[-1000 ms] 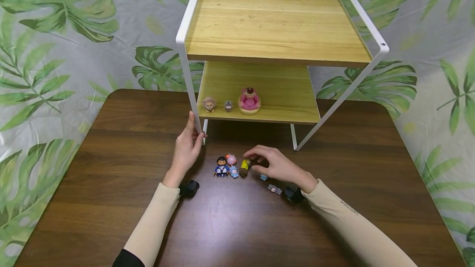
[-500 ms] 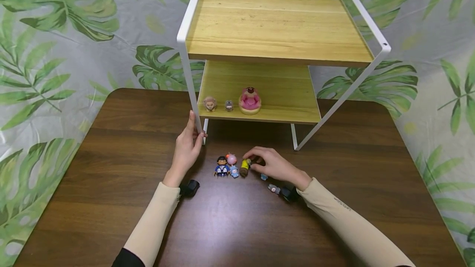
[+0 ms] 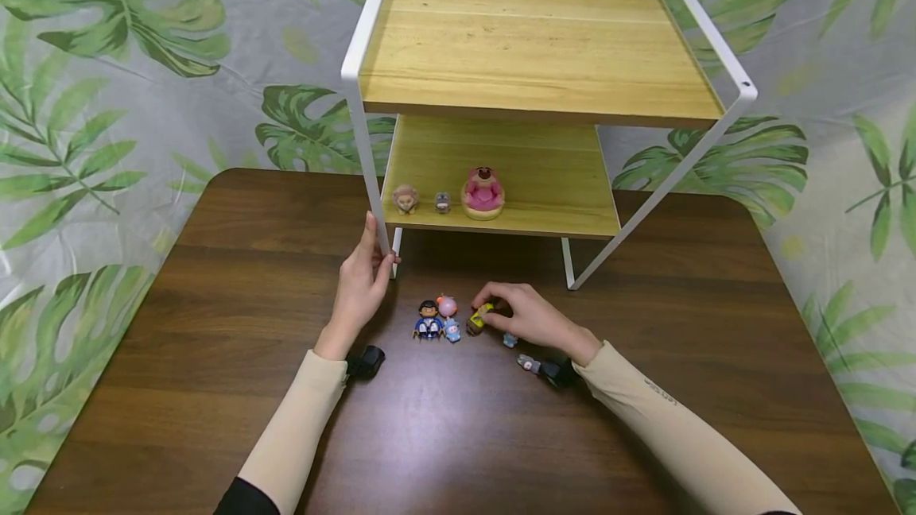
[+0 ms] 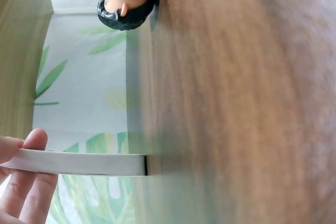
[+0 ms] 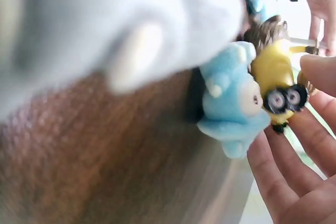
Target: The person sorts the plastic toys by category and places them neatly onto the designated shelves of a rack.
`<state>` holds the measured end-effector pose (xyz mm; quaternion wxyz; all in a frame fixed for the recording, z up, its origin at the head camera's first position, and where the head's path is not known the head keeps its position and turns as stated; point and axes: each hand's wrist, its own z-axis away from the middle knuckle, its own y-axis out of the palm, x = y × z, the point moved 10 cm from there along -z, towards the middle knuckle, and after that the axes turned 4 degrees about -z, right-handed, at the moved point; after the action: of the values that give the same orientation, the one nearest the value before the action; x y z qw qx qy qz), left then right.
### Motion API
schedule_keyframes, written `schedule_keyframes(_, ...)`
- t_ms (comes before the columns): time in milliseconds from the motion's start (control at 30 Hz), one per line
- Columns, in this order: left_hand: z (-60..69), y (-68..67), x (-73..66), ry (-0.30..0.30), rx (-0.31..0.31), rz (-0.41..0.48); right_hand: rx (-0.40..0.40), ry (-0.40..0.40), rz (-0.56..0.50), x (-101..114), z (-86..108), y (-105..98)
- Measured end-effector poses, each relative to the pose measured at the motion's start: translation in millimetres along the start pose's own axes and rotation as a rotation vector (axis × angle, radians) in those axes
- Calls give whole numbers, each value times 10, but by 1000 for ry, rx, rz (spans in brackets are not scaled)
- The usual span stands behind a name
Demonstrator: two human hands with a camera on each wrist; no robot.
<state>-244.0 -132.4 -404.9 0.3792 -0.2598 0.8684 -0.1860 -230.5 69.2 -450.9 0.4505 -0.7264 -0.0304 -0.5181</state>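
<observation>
Fingers [image 5: 269,177] of the right hand [image 3: 533,316] pinch the yellow figure [image 3: 479,319], tilted to the right of the black-haired figure [image 3: 428,323], before the shelf [image 3: 537,54]; whether it touches the brown table [image 3: 215,388], I cannot tell. The left hand [image 3: 361,284] grasps the white leg [image 4: 100,164] of this shelf, fingers bent around it.

Studio-like setting (leaf-print backdrop [image 3: 215,118])

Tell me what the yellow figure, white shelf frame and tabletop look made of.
Yellow figure: probably hard plastic, slightly shiny, with moulded detail. White shelf frame: likely painted metal, smooth, in slim bars. Tabletop: wood or wood-look laminate, satin, with grain and soft glare.
</observation>
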Motion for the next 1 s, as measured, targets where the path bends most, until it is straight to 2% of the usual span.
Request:
schedule_keyframes(233,12,2,10,-5,3,-11,-33,-19,-13,44,28,-44)
schedule_keyframes(467,7,-11,-6,8,-9,-16,-68,-76,-32,168,48,-98)
schedule_keyframes(767,12,-14,13,9,-13,6,-97,-144,-15,352,50,-167)
schedule_keyframes(1000,12,-2,12,8,-3,16,-150,-183,11,467,69,-274)
